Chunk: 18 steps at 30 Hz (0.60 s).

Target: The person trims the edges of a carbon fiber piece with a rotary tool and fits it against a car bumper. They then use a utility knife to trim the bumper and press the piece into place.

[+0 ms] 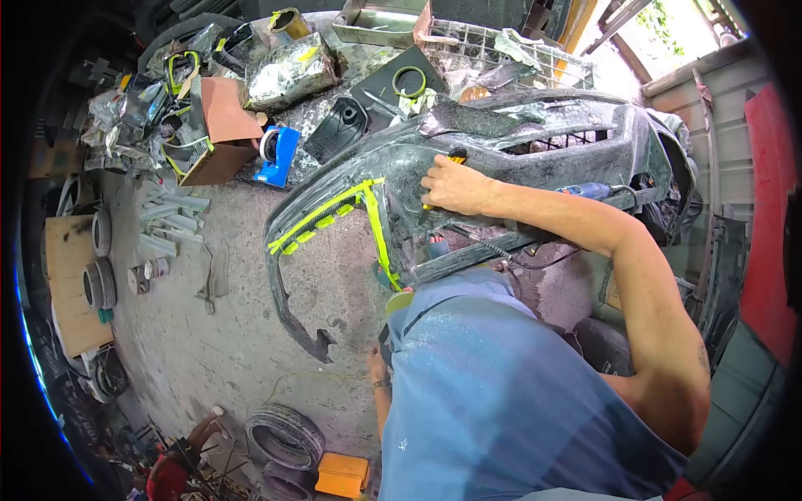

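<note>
My right hand (454,185) is closed around a yellow-and-black utility knife (457,155), one end showing above the fist and a yellow part below it. It rests over a dark, carbon-weave car bumper (334,175) dusted with pale powder. Bright yellow-green tape (378,230) edges an opening in the bumper's left part, with short tape pieces along the upper edge. Low at my left side, my left hand (376,365) hangs by the blue shirt (501,384); its fingers are partly hidden. A blue tool (585,191) lies on the bumper's right part.
Behind the bumper, a cluttered bench holds a foil-wrapped block (292,73), a blue tape dispenser (278,157), a tape roll (409,81) and a cardboard box (219,159). Tyres (286,436) and an orange object (342,474) lie on the floor. Another person (171,476) is at lower left.
</note>
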Motion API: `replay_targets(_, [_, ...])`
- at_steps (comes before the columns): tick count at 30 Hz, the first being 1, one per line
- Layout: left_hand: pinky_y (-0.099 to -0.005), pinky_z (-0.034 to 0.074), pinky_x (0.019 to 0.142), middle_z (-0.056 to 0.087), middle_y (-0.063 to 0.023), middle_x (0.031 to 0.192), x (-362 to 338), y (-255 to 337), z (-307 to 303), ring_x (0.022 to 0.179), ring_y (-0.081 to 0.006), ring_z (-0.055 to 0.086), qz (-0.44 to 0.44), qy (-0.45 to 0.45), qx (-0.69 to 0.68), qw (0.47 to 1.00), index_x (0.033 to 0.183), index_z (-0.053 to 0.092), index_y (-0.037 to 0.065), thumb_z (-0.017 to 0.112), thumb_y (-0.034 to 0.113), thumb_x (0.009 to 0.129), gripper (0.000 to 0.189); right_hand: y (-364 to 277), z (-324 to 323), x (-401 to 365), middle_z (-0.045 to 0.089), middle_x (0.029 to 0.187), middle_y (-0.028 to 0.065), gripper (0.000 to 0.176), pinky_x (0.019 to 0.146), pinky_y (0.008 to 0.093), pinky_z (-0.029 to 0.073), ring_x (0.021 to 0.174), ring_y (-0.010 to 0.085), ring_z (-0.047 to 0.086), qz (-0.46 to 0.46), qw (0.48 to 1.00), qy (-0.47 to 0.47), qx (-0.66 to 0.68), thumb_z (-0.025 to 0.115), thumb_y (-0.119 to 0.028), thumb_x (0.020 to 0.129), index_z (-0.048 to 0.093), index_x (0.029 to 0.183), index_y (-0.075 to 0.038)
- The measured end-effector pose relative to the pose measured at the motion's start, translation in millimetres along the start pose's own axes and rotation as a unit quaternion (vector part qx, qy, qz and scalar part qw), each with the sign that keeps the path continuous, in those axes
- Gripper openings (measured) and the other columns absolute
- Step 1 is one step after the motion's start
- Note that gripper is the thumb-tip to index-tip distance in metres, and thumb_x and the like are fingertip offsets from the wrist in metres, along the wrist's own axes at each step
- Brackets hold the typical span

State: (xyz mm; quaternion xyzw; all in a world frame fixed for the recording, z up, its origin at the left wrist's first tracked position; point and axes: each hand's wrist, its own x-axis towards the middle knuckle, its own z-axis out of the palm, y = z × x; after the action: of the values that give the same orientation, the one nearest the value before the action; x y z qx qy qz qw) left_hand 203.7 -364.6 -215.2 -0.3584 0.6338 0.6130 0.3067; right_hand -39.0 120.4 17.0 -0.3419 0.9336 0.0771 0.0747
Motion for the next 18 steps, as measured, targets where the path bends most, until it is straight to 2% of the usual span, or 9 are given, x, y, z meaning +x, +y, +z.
replay_targets(7, [-0.0308, 0.043, 0.074, 0.062, -0.0063, 0.1, -17.9, -17.1, 14.1, 0.085, -0.0155, 0.056, -0.037, 0.017, -0.076, 0.996, 0.111, 0.058, 0.006, 0.057, 0.029, 0.096, 0.028, 27.7, -23.8, 0.9, 0.064, 0.092, 0.001, 0.009, 0.092, 0.0371, 0.038, 0.096, 0.0191, 0.06, -0.027, 0.999, 0.034, -0.026, 0.062, -0.019, 0.077, 0.071, 0.08, -0.017])
replay_targets(9, [-0.0314, 0.043, 0.076, 0.062, -0.0069, 0.102, -23.7, -19.2, 15.8, 0.087, -0.016, 0.055, -0.044, 0.022, -0.092, 0.995, 0.114, 0.057, 0.006, 0.057, 0.03, 0.096, 0.03, 26.0, -30.2, 5.3, 0.064, 0.091, 0.0011, 0.009, 0.093, 0.0374, 0.038, 0.096, 0.0194, 0.06, -0.068, 0.994, -0.042, -0.074, 0.063, -0.019, 0.077, 0.071, 0.076, -0.016])
replay_targets(10, [-0.0317, 0.043, 0.077, 0.062, -0.0072, 0.104, -25.4, -19.8, 16.4, 0.089, -0.0163, 0.055, -0.048, 0.024, -0.097, 0.994, 0.115, 0.057, 0.006, 0.057, 0.031, 0.096, 0.031, 27.5, -26.8, 6.1, 0.064, 0.091, 0.0011, 0.009, 0.093, 0.0374, 0.038, 0.096, 0.0194, 0.06, -0.069, 0.994, -0.041, -0.074, 0.063, -0.019, 0.077, 0.071, 0.076, -0.016])
replay_targets(12, [-0.0322, 0.042, 0.079, 0.061, -0.0077, 0.106, -29.6, -21.3, 18.3, 0.091, -0.0168, 0.055, -0.054, 0.028, -0.113, 0.992, 0.117, 0.056, 0.006, 0.057, 0.032, 0.096, 0.034, 33.6, -22.5, 9.9, 0.065, 0.088, 0.0008, 0.008, 0.093, 0.0371, 0.038, 0.095, 0.019, 0.06, -0.052, 0.996, 0.055, -0.054, 0.064, -0.019, 0.075, 0.071, 0.073, -0.016])
replay_targets(13, [-0.0325, 0.042, 0.08, 0.061, -0.008, 0.108, -31.7, -21.8, 19.1, 0.092, -0.017, 0.055, -0.056, 0.031, -0.122, 0.991, 0.118, 0.056, 0.006, 0.057, 0.033, 0.096, 0.035, 34.2, -23.6, 11.8, 0.065, 0.088, 0.0008, 0.008, 0.093, 0.0371, 0.038, 0.095, 0.019, 0.06, -0.057, 0.995, 0.058, -0.055, 0.064, -0.019, 0.075, 0.071, 0.073, -0.016])
replay_targets(15, [-0.0331, 0.042, 0.082, 0.061, -0.0086, 0.11, -35.9, -22.5, 19.7, 0.094, -0.0175, 0.055, -0.061, 0.036, -0.135, 0.988, 0.121, 0.055, 0.006, 0.057, 0.034, 0.096, 0.037, 32.5, -29.8, 13.1, 0.064, 0.087, 0.001, 0.009, 0.092, 0.0371, 0.038, 0.094, 0.0188, 0.06, -0.054, 0.995, -0.042, -0.078, 0.064, -0.02, 0.076, 0.071, 0.073, -0.016])
replay_targets(17, [-0.0337, 0.042, 0.084, 0.061, -0.0091, 0.113, -38.7, -22.2, 22.2, 0.097, -0.018, 0.055, -0.068, 0.038, -0.148, 0.986, 0.123, 0.054, 0.006, 0.057, 0.035, 0.096, 0.04, 42.4, -35.2, 19.3, 0.064, 0.09, 0.0015, 0.011, 0.091, 0.0374, 0.038, 0.093, 0.0191, 0.06, -0.037, 0.997, -0.028, -0.068, 0.062, -0.02, 0.079, 0.071, 0.076, -0.016])
replay_targets(18, [-0.034, 0.042, 0.085, 0.061, -0.0094, 0.114, -40.6, -22.4, 23.1, 0.098, -0.0183, 0.055, -0.071, 0.041, -0.155, 0.984, 0.124, 0.053, 0.006, 0.057, 0.036, 0.096, 0.041, 46.6, -30.2, 23.2, 0.063, 0.09, 0.0017, 0.01, 0.09, 0.0376, 0.038, 0.093, 0.0194, 0.061, -0.031, 0.998, 0.022, -0.048, 0.061, -0.019, 0.08, 0.071, 0.079, -0.017])
